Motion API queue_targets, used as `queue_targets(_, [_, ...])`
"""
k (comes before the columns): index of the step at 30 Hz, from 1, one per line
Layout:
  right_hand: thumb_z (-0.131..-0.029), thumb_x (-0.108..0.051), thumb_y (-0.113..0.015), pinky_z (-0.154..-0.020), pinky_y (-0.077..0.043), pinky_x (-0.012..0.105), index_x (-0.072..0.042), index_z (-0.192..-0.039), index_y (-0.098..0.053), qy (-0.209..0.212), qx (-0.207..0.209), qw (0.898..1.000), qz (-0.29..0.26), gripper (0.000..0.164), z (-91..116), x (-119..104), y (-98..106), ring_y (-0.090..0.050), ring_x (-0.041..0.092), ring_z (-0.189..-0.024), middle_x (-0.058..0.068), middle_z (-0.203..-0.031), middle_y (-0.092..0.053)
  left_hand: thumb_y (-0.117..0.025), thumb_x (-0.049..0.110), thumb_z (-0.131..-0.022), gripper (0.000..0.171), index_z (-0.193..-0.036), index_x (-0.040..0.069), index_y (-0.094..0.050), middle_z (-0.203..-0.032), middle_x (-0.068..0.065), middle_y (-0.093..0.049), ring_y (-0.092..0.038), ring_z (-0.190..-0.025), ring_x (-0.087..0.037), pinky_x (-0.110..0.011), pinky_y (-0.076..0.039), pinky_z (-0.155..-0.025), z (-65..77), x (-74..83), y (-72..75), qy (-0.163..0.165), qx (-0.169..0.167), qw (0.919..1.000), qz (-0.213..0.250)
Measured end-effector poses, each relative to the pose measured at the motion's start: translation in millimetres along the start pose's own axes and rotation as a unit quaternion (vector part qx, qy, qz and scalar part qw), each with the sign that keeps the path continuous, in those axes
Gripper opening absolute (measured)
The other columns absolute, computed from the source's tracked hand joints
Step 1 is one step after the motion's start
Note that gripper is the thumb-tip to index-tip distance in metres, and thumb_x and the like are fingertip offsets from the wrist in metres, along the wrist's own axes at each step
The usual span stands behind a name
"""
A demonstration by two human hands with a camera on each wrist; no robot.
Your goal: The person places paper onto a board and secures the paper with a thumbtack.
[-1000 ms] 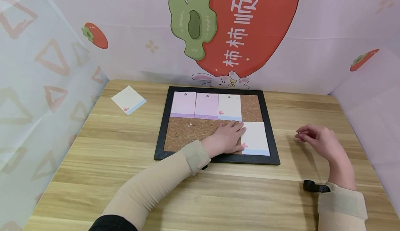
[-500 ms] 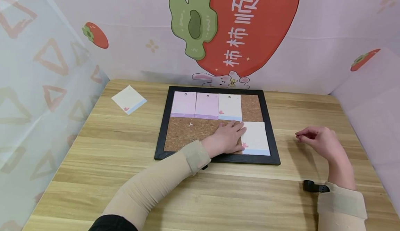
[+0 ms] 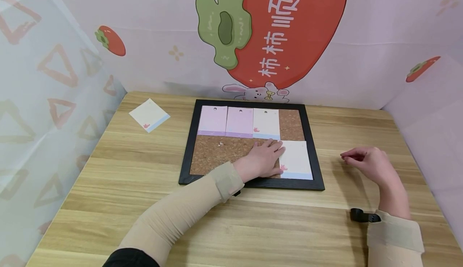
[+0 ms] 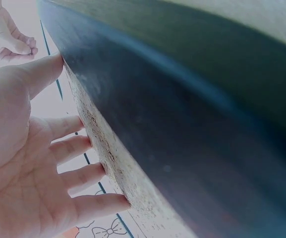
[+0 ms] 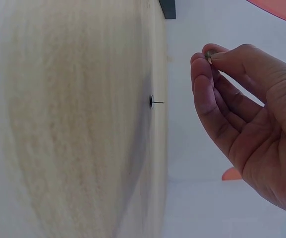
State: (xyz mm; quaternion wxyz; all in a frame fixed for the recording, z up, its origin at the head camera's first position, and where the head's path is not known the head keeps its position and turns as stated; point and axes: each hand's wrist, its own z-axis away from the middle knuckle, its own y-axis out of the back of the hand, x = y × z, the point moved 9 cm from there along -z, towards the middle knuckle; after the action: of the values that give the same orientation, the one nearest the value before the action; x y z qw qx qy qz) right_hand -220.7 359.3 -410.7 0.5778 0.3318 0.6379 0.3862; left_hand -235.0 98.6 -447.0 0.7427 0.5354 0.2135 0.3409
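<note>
My left hand (image 3: 261, 160) lies spread on the framed corkboard (image 3: 217, 158), its fingertips on the left edge of a white note card (image 3: 296, 156) with a blue strip. In the left wrist view the same hand (image 4: 33, 168) shows straight fingers beside the board's dark frame (image 4: 133, 104). Right of the board, above the table, my right hand (image 3: 374, 164) pinches a small metallic thumbtack (image 5: 210, 54) between thumb and fingers. Another thumbtack (image 5: 152, 102) stands point up on the tabletop, seen in the right wrist view.
Two purple cards (image 3: 211, 120) and a white card (image 3: 265, 123) are tacked along the board's top row. A loose white card (image 3: 149, 115) lies at the table's back left. Printed cloth (image 3: 144, 70) rises behind the wooden table (image 3: 119, 190).
My right hand has shifted very slightly left, still pinching. The left hand and the cards have stayed where they were.
</note>
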Motion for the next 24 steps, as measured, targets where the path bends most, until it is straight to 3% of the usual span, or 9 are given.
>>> queue_targets(8, [-0.09,-0.021,-0.075,-0.064,-0.043,0.009,-0.01,-0.097,-0.08,-0.013,0.0,1.0,0.012,0.015,-0.4,0.9,0.3,-0.048,-0.022,-0.075,0.014,-0.094,-0.078,-0.045,0.057,-0.101,0.072,-0.16,0.024,-0.023,-0.169,0.003,-0.017,-0.019,-0.156,-0.023,-0.054,-0.036,-0.117,1.2,0.7,2.1,-0.002,0.001,1.0,0.005])
queue_targets(24, [-0.089,-0.011,-0.075,-0.064,-0.043,0.006,-0.006,-0.095,-0.079,0.017,0.002,1.0,-0.017,0.009,-1.5,-6.8,-1.5,-0.051,-0.02,-0.076,0.02,-0.098,-0.076,-0.044,0.058,-0.101,0.072,-0.161,0.024,-0.022,-0.169,0.004,-0.016,-0.019,-0.156,-0.023,-0.054,-0.036,-0.118,0.8,0.2,0.9,0.001,-0.003,1.0,0.0])
